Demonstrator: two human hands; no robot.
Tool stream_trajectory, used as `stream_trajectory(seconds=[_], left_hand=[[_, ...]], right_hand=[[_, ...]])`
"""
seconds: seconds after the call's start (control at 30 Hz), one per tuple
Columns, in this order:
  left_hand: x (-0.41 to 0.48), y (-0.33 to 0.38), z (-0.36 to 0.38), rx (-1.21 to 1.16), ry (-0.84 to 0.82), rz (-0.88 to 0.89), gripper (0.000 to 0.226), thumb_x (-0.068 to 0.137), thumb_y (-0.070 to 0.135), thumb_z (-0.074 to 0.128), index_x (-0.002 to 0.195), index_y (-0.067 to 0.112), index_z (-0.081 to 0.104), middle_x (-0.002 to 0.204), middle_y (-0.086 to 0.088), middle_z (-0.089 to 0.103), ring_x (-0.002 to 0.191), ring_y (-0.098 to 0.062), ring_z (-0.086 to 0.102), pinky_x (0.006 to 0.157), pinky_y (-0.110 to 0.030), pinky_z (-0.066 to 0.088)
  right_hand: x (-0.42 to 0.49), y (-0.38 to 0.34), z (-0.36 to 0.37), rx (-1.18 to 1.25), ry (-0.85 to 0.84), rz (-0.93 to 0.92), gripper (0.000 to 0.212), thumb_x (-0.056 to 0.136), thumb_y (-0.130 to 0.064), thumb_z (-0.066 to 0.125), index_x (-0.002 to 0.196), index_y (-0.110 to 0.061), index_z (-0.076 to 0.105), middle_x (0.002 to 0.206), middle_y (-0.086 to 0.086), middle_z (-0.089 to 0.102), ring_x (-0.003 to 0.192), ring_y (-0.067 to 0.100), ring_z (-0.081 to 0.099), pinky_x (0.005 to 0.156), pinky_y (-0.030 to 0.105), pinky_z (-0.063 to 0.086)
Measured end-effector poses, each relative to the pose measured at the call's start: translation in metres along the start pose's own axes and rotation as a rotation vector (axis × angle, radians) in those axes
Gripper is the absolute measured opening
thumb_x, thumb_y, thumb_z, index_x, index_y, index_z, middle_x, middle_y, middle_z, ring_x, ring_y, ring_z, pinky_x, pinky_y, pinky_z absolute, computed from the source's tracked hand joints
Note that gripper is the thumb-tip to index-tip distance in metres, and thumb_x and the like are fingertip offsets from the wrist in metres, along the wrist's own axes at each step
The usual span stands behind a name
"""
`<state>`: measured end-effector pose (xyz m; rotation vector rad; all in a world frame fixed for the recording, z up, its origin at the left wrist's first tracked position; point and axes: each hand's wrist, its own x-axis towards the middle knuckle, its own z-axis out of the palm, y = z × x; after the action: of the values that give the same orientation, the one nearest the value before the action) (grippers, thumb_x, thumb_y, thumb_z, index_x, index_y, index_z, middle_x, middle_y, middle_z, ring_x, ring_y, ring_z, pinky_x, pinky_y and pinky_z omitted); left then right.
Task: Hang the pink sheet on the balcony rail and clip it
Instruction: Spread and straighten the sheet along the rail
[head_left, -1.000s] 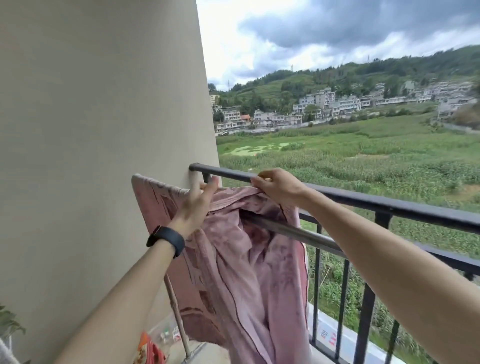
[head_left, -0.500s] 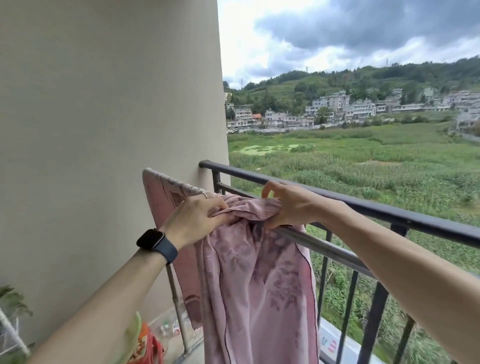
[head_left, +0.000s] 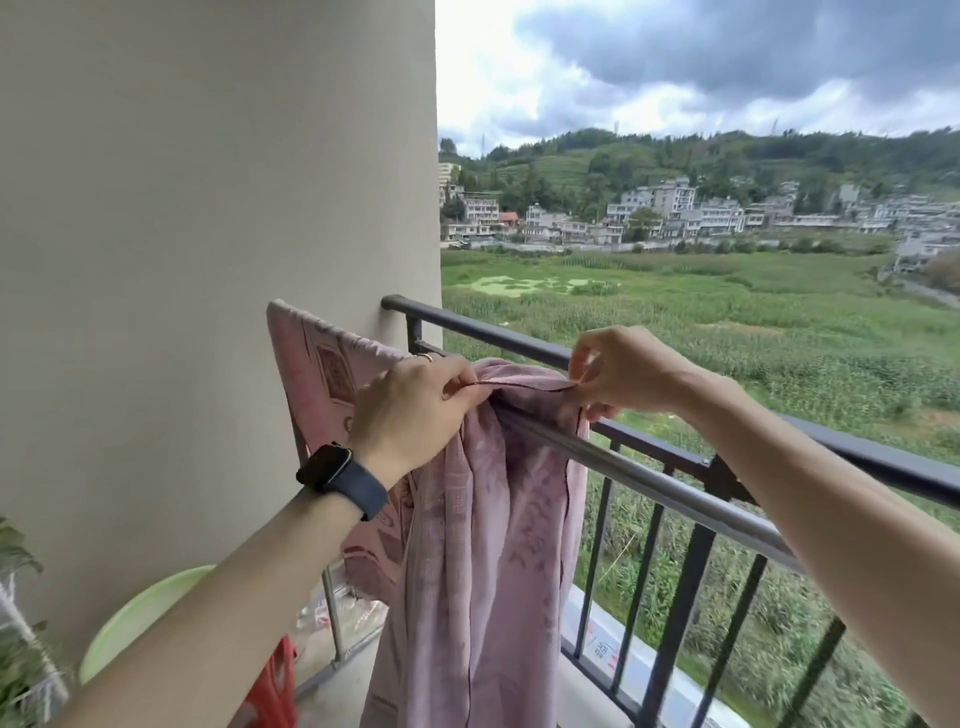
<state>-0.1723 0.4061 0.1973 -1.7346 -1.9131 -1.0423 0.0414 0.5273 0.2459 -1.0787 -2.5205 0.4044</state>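
Observation:
The pink sheet (head_left: 483, 530) hangs bunched over a steel drying bar (head_left: 654, 480) that runs just inside the dark balcony rail (head_left: 862, 457). My left hand (head_left: 410, 410) pinches the sheet's top hem at the left. My right hand (head_left: 623, 371) pinches the same hem further right, above the bar. The hem is stretched taut between the two hands. A second pink patterned cloth (head_left: 322, 364) hangs behind, against the wall. No clip is in view.
A beige wall (head_left: 208, 208) closes the left side. A green basin (head_left: 135, 618) and a red object (head_left: 275, 686) sit on the floor at lower left, with plant leaves (head_left: 15, 556) at the frame edge. Beyond the railing lie fields and houses.
Both hands shifted along the sheet's top edge and moved apart, pulling the hem straight between them. The view has tilted and moved slightly.

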Motion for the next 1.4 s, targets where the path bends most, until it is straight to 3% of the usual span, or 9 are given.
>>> stream_trajectory(seconds=[0.1, 0.2, 0.37, 0.5, 0.63, 0.8, 1.03, 1.2, 1.4], left_hand=[[-0.008, 0.036, 0.002, -0.290, -0.024, -0.187, 0.024, 0.090, 0.053, 0.060, 0.084, 0.030, 0.063, 0.081, 0.013, 0.068, 0.078, -0.011, 0.065, 0.070, -0.031, 0.054], [-0.023, 0.078, 0.012, -0.159, -0.142, -0.185, 0.024, 0.097, 0.046, 0.050, 0.088, 0.024, 0.058, 0.090, 0.002, 0.066, 0.089, -0.022, 0.061, 0.074, -0.036, 0.050], [-0.042, 0.126, 0.012, -0.265, -0.087, -0.408, 0.026, 0.099, 0.042, 0.045, 0.094, 0.018, 0.052, 0.100, -0.003, 0.063, 0.100, -0.027, 0.058, 0.082, -0.037, 0.045], [-0.075, 0.162, 0.012, 0.034, -0.297, -0.241, 0.032, 0.092, 0.049, 0.055, 0.102, 0.020, 0.045, 0.102, -0.007, 0.066, 0.090, -0.031, 0.063, 0.076, -0.042, 0.053], [-0.095, 0.197, -0.003, 0.329, -0.291, -0.195, 0.019, 0.092, 0.040, 0.049, 0.105, 0.026, 0.051, 0.109, -0.002, 0.066, 0.098, -0.034, 0.064, 0.075, -0.038, 0.049], [-0.099, 0.257, -0.013, 0.207, -0.265, -0.171, 0.068, 0.072, 0.089, 0.040, 0.104, 0.031, 0.055, 0.102, 0.005, 0.070, 0.091, -0.023, 0.068, 0.075, -0.039, 0.056], [-0.109, 0.301, -0.014, 0.136, -0.155, -0.051, 0.018, 0.093, 0.041, 0.049, 0.091, 0.028, 0.060, 0.088, 0.001, 0.069, 0.084, -0.028, 0.065, 0.065, -0.033, 0.049], [-0.089, 0.358, -0.027, -0.217, -0.105, 0.017, 0.018, 0.095, 0.046, 0.052, 0.091, 0.032, 0.062, 0.081, 0.014, 0.068, 0.075, -0.012, 0.065, 0.067, -0.035, 0.056], [-0.108, 0.426, -0.009, -0.341, -0.312, 0.145, 0.024, 0.096, 0.041, 0.057, 0.095, 0.020, 0.069, 0.085, 0.008, 0.068, 0.075, -0.009, 0.061, 0.064, -0.025, 0.047]], right_hand=[[-0.019, 0.003, -0.008, -0.135, 0.219, -0.104, 0.007, 0.093, -0.014, 0.067, 0.098, -0.010, 0.065, 0.081, 0.000, 0.070, 0.064, 0.009, 0.067, 0.053, 0.012, 0.049], [-0.040, 0.009, -0.005, -0.393, 0.201, -0.127, 0.012, 0.097, -0.006, 0.054, 0.102, -0.008, 0.065, 0.077, 0.001, 0.064, 0.055, 0.007, 0.056, 0.038, 0.013, 0.037], [-0.090, 0.021, -0.026, -0.276, 0.506, -0.115, 0.026, 0.103, -0.025, 0.047, 0.095, -0.007, 0.064, 0.080, 0.004, 0.057, 0.059, 0.019, 0.051, 0.050, 0.023, 0.037], [-0.132, 0.024, -0.027, -0.208, 0.410, -0.016, 0.019, 0.101, -0.019, 0.044, 0.090, -0.010, 0.058, 0.067, 0.002, 0.052, 0.055, 0.019, 0.050, 0.047, 0.027, 0.036], [-0.165, 0.032, -0.037, 0.025, 0.384, 0.002, 0.010, 0.093, -0.009, 0.047, 0.093, -0.006, 0.057, 0.078, 0.015, 0.069, 0.067, 0.032, 0.064, 0.059, 0.041, 0.056], [-0.203, 0.038, -0.056, 0.214, 0.373, -0.125, 0.016, 0.097, -0.021, 0.054, 0.102, -0.016, 0.069, 0.087, 0.006, 0.077, 0.065, 0.018, 0.072, 0.062, 0.033, 0.062], [-0.244, 0.068, -0.077, 0.237, 0.445, -0.106, 0.016, 0.096, -0.024, 0.063, 0.102, -0.014, 0.074, 0.082, 0.002, 0.077, 0.067, 0.012, 0.072, 0.072, 0.031, 0.061], [-0.267, 0.091, -0.115, 0.512, 0.687, 0.001, 0.016, 0.098, -0.016, 0.060, 0.111, -0.010, 0.066, 0.090, 0.002, 0.075, 0.074, 0.012, 0.073, 0.071, 0.031, 0.061], [-0.333, 0.131, -0.135, 0.859, 0.622, 0.256, 0.008, 0.098, -0.011, 0.059, 0.103, -0.007, 0.064, 0.097, 0.013, 0.072, 0.076, 0.019, 0.074, 0.070, 0.035, 0.063]])
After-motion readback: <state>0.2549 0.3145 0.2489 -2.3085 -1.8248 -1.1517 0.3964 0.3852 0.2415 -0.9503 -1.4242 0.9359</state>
